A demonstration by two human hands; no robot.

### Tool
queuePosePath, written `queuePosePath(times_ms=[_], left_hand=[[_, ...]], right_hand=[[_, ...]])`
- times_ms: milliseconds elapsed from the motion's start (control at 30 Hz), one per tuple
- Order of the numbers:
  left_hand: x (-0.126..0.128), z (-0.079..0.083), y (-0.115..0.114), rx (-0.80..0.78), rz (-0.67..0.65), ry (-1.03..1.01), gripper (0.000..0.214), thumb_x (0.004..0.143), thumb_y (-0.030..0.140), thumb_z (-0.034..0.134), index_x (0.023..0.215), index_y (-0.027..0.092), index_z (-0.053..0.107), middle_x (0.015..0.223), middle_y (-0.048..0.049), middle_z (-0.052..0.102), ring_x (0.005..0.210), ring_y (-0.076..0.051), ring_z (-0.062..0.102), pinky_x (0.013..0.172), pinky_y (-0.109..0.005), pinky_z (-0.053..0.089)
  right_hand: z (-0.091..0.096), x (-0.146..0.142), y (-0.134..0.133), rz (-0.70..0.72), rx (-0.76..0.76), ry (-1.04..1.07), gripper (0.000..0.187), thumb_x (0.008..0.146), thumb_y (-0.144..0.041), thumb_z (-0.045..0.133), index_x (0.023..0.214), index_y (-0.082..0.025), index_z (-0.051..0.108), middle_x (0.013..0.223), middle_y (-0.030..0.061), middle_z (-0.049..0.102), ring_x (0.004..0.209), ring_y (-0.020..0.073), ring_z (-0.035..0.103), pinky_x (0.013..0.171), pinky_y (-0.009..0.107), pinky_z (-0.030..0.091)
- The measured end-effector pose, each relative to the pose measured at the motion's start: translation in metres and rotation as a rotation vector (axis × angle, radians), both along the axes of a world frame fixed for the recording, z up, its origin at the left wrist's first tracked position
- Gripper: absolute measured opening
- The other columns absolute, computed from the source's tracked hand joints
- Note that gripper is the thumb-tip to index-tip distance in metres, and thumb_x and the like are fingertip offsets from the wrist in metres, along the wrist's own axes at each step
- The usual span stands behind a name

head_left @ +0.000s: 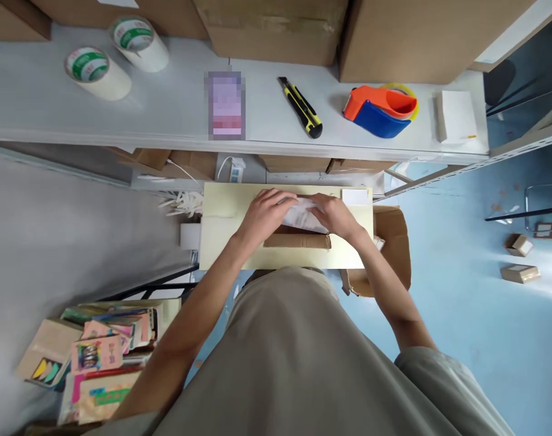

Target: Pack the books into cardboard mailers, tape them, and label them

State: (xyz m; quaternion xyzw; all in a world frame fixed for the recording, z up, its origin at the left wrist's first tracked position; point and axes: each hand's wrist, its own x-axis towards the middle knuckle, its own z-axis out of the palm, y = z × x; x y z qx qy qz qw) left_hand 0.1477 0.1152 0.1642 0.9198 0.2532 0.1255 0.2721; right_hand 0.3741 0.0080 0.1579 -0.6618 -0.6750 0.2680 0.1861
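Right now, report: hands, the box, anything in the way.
Left hand and right hand on white wrapped item, grip unclear. Open cardboard box on yellow table, item at its opening. White pad near right hand, not blocking.

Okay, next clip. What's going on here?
A person's left hand and right hand are both at a whitish wrapped item by an open cardboard box on a pale yellow table. Whether the item is fully inside is unclear. On the shelf ahead lie a cutter and a tape dispenser.
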Motion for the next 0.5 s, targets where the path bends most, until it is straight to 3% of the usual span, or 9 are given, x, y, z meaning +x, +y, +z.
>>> queuePosePath(times_ms=[133, 300, 500], left_hand=[[0.011, -0.013, -0.006, -0.011, 0.064, 0.090, 0.039, 0.104, 0.009, 0.051, 0.122, 0.025, 0.083, 0.126, -0.0096, 0.083, 0.125, -0.031, 0.072, 0.114, -0.049, 0.054], [0.018, -0.030, -0.014, -0.070, 0.174, 0.151, 0.040, 0.102, 0.008, 0.051, 0.121, 0.024, 0.083, 0.121, -0.0104, 0.083, 0.123, -0.032, 0.073, 0.111, -0.047, 0.054], [0.016, -0.044, -0.010, -0.145, 0.251, 0.128, 0.040, 0.097, 0.009, 0.053, 0.119, 0.026, 0.082, 0.123, -0.0079, 0.084, 0.123, -0.030, 0.074, 0.112, -0.045, 0.056]], right_hand=[[-0.020, 0.012, 0.000, 0.066, 0.001, 0.073, 0.048, 0.109, -0.018, 0.054, 0.157, -0.023, 0.052, 0.135, 0.0117, 0.081, 0.108, 0.0331, 0.079, 0.092, 0.040, 0.057], [-0.032, 0.021, 0.006, 0.190, -0.006, 0.038, 0.033, 0.113, -0.018, 0.045, 0.139, -0.027, 0.064, 0.140, 0.0097, 0.076, 0.103, 0.0271, 0.077, 0.087, 0.034, 0.053], [-0.038, 0.016, 0.015, 0.224, -0.045, -0.044, 0.040, 0.111, -0.011, 0.046, 0.140, -0.025, 0.070, 0.141, 0.0103, 0.076, 0.106, 0.0284, 0.077, 0.088, 0.035, 0.053]])
